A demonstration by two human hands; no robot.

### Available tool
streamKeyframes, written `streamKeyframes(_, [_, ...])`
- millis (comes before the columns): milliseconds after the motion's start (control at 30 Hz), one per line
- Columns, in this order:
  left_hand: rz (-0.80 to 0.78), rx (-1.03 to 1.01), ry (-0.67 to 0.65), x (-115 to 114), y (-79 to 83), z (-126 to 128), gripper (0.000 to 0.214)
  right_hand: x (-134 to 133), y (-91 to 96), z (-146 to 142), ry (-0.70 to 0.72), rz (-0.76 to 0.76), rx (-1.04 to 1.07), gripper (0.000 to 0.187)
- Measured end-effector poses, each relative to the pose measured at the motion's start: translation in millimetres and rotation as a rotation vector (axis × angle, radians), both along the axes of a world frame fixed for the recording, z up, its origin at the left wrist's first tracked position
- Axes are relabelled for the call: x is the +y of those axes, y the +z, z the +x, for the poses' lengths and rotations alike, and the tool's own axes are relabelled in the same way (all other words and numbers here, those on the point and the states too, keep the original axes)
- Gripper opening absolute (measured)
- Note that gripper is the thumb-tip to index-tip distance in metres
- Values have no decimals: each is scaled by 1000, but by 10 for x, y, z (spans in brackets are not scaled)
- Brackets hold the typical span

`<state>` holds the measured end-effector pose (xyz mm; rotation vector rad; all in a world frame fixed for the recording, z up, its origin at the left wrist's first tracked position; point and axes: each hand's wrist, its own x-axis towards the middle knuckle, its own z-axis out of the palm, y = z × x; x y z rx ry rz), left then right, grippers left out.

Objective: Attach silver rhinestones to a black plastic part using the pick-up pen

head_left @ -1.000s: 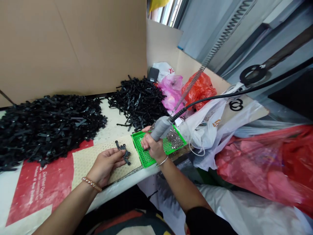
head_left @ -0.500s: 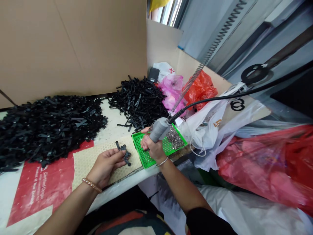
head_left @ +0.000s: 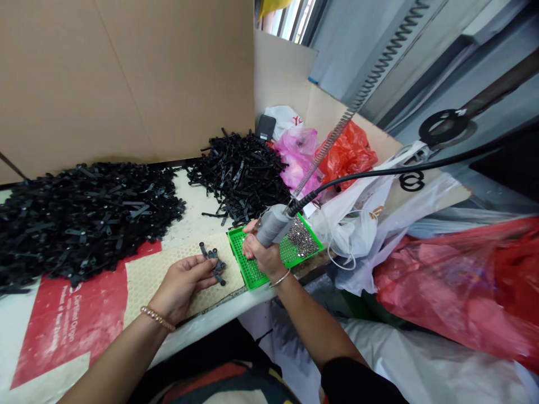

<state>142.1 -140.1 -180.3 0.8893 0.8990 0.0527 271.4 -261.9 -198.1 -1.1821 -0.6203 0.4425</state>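
Note:
My left hand (head_left: 182,280) lies palm up over a beige dimpled mat (head_left: 155,292), its fingers curled under a small cluster of black plastic parts (head_left: 214,264). My right hand (head_left: 263,252) is closed around a grey handheld power tool (head_left: 273,224), which has a black cable running up and right. That hand rests over a green perforated tray (head_left: 252,264). A heap of tiny metal pieces (head_left: 302,237) lies on the tray's far corner. The tool's tip is hidden behind my right hand.
Two large piles of black plastic parts (head_left: 84,219) (head_left: 238,177) lie beyond the mat. A cardboard wall (head_left: 126,73) stands behind them. Pink, orange-red and white plastic bags (head_left: 297,157) crowd the right side, with a large red bag (head_left: 455,286) lower down.
The grey tool has shifted slightly down and left in my right hand. The whole view has drifted a little. My left hand and its black parts stay nearly the same.

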Motion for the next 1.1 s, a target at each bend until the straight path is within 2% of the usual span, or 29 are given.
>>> streamKeyframes(200, [3, -8, 0, -19, -6, 3, 8, 2, 86, -36, -22, -10, 0, 22])
streamKeyframes(333, [-3, -26, -4, -18, -9, 1, 9, 66, 277, -34, -76, 116, 56, 24])
streamKeyframes(433, [2, -35, -17, -12, -28, 0, 9, 206, 460, -52, -78, 242, 118, 26])
streamKeyframes(567, [6, -50, -17, -18, -40, -3, 10, 475, 595, -119, -15, 288, 183, 29])
streamKeyframes(767, [2, -70, -6, -32, -8, -11, 14, 748, 526, -174, 38, 272, 272, 28])
streamKeyframes(1100, [2, -91, -17, -25, -77, -18, 18, 747, 488, -187, 60, 281, 275, 27])
